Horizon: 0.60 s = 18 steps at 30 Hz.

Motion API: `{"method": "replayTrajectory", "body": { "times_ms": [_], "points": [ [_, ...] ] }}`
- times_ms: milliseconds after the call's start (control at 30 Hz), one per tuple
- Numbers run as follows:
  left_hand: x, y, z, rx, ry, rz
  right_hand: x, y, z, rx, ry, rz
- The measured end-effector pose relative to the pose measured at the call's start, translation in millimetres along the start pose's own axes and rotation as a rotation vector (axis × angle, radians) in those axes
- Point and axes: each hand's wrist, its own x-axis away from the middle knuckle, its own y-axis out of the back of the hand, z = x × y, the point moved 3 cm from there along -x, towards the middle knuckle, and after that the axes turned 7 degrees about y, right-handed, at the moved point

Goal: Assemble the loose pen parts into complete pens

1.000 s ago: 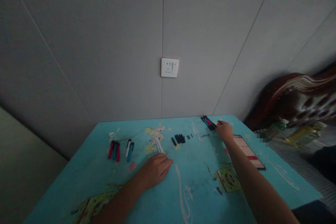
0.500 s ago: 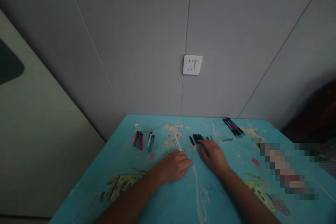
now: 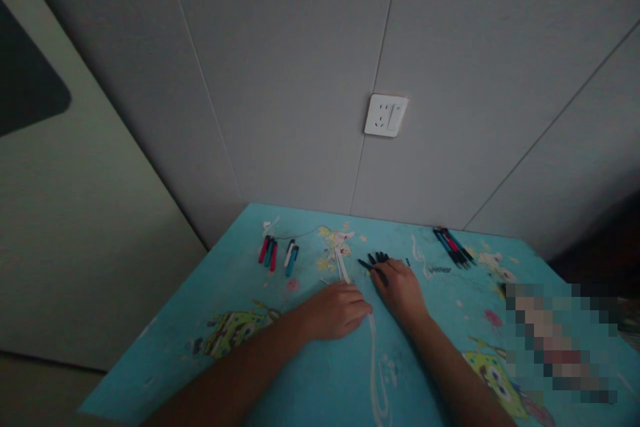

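My right hand is low over the table at centre right, its fingers closed on a slim black pen part that slants out to the left. Several more black pen parts lie side by side just beyond its fingertips. My left hand rests on the table with its fingers curled under; whatever is inside them is hidden. Thin white sticks, which look like pen refills, lie just past its knuckles, their near ends close to the hand.
Red, blue and white pen barrels lie in two groups at the back left. Several long dark pens sit at the back right, near small dark springs. A grey wall with a socket bounds the blue cartoon-print table.
The separate black part at the left of the row has turned and now reaches into my right fingers. My left hand stays nearly still. The view has tilted and shifted slightly.
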Motion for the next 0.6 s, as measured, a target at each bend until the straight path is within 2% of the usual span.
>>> {"method": "replayTrajectory", "body": {
  "times_ms": [100, 200, 400, 467, 600],
  "points": [
    [-0.2, 2.0, -0.6, 0.014, -0.001, -0.014, -0.8, 0.3, -0.1, -0.021, -0.009, -0.009],
    [-1.9, 4.0, -1.0, 0.08, 0.057, -0.042, 0.2, 3.4, 3.0, -0.159, -0.043, -0.062],
    [-4.1, 6.3, 11.0, 0.579, 0.518, -0.326, 13.1, 8.4, 30.1, -0.732, -0.316, -0.171],
    [-4.3, 6.7, 13.0, 0.686, 0.554, -0.374, 14.6, 9.1, 42.4, -0.8, -0.304, -0.17],
    [-4.3, 11.3, 14.3, 0.759, 0.541, -0.448, 11.8, 8.3, 55.1, -0.779, -0.189, -0.153]
  ]
}}
